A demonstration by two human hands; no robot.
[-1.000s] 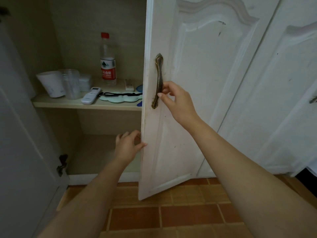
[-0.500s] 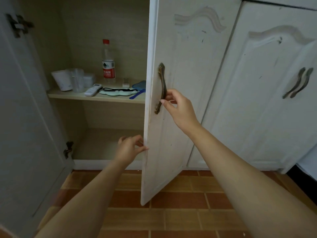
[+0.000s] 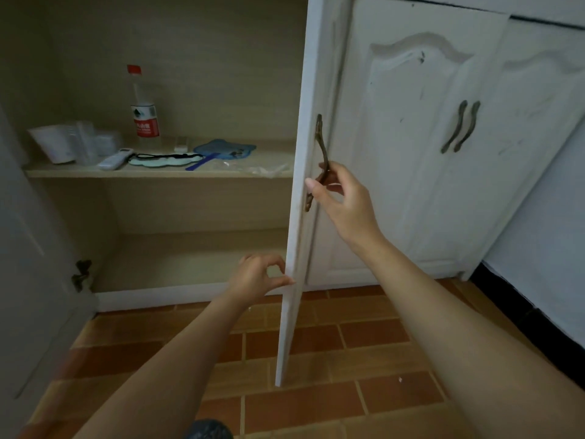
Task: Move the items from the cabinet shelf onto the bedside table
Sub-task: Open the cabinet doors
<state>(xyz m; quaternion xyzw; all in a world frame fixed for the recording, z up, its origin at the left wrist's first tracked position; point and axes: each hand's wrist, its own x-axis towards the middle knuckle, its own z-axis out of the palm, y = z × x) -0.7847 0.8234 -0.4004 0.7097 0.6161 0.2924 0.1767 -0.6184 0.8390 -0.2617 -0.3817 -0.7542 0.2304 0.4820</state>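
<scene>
Cabinet (image 3: 205,74): fills the upper left and centre of the frame, standing open with two beige compartments, one above the other
Right door (image 3: 297,217): white, swung out edge-on down the middle of the frame, its lower corner over the tiled floor
Left door (image 3: 28,280): pale, open along the left edge of the frame
Floor (image 3: 316,403): reddish-brown tiles across the bottom
Shelf (image 3: 158,173): centre left, carrying all the items
Right hand (image 3: 345,204): centre right, fingers curled round the bronze door handle (image 3: 319,144), thumb tip toward the door edge
Left hand (image 3: 258,277): lower centre, thumb tip touching the door's edge, fingers curled loosely with nothing in them
Water bottle (image 3: 144,112): upright at the back of the shelf, red cap, red-and-white label
White cup (image 3: 53,144): far left of the shelf, tilted, just beside blurred clear plastic cups (image 3: 85,141)
Blue fan (image 3: 224,151): right of the bottle, lying flat, handle pointing to the shelf front
Eye mask (image 3: 166,159): pale green with a black strap, flat between remote and fan
Remote control (image 3: 115,159): white, lying at the shelf front
Clear wrapper (image 3: 256,168): crumpled near the shelf's right end
</scene>
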